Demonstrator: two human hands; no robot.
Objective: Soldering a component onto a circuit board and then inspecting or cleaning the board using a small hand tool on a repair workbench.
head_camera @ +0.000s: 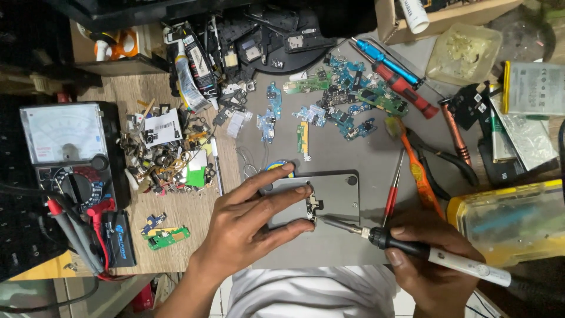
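Fingers pinching small circuit board

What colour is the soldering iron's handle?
White, with a black grip collar, on the soldering iron in the head view.

Wooden workbench w/ a grey work mat over its right part, both very crowded. Light is even, no strong shadows. Below the bench edge, a bit of pale tiled floor (only a small strip is visible).
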